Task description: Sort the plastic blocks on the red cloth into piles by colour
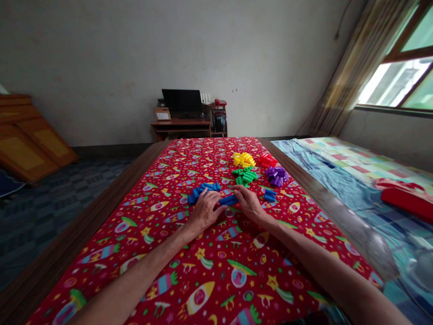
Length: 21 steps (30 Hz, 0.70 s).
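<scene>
- The red rocket-print tablecloth (216, 271) covers the whole table.
- The left hand (204, 211) and the right hand (249, 203) sit low on the cloth, fingers curled. Each pinches one end of the blue block piece (229, 200) between them.
- A row of blue blocks (203, 190) lies just beyond the left hand.
- The green pile (246, 176), yellow pile (244, 159), purple pile (277, 175) and red pile (267, 160) lie farther off.

I faced a bare pale wall (135, 54). Against it stood a low desk (182, 127) with a dark monitor (181, 103). A wooden cabinet (30, 140) stood at my left on a dark checked floor (50, 203). At my right, daylight came through a window (402, 81) beside a tan curtain (352, 67), above a bed (355, 167).
</scene>
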{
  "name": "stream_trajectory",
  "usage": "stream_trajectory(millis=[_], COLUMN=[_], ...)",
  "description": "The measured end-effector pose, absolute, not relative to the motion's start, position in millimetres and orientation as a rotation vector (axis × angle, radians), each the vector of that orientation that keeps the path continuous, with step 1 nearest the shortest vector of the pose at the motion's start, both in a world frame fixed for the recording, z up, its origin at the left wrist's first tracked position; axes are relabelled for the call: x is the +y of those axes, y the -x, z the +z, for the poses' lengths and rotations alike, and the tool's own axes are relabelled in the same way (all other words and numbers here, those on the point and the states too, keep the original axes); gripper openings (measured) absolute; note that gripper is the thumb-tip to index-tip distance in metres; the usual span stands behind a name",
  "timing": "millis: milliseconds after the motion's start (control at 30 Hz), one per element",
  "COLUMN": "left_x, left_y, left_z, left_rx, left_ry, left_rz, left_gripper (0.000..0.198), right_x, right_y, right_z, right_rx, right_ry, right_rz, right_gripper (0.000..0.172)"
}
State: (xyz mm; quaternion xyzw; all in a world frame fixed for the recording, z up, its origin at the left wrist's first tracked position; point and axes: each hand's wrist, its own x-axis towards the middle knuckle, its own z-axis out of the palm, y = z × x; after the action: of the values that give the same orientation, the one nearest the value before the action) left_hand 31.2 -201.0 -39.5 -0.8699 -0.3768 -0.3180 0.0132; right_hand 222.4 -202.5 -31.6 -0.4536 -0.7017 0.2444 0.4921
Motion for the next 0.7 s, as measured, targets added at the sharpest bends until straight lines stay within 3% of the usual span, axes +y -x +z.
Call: stream_trajectory(millis=[233, 367, 500, 700], left_x=[-205.4, -213.1, -215.1, -211.6], left_y=[-28.7, -32.0, -34.6, -33.4], left_z=[-31.5, -30.1, -31.4, -32.9], left_rx=[-1.244, -1.125, -1.067, -1.174], left_ry=[2.701, 2.742, 2.677, 2.539], left_rz=[-1.107, -0.909, -0.725, -0.766], left_gripper=[0.027, 0.037, 0.031, 0.034], right_x=[-186.4, -199.0, -203.6, -186.6], right_y=[-254.6, -234.5, -222.9, -279.6], right_z=[-23.0, -30.5, -33.5, -5.2], right_rx=[-1.735, -1.842, -1.907, -1.955], right_ry=[1.128, 1.028, 0.991, 1.274], right_rz=[0.546, 0.571, 0.604, 0.216], right_gripper=[0.034, 0.032, 0.029, 0.034])
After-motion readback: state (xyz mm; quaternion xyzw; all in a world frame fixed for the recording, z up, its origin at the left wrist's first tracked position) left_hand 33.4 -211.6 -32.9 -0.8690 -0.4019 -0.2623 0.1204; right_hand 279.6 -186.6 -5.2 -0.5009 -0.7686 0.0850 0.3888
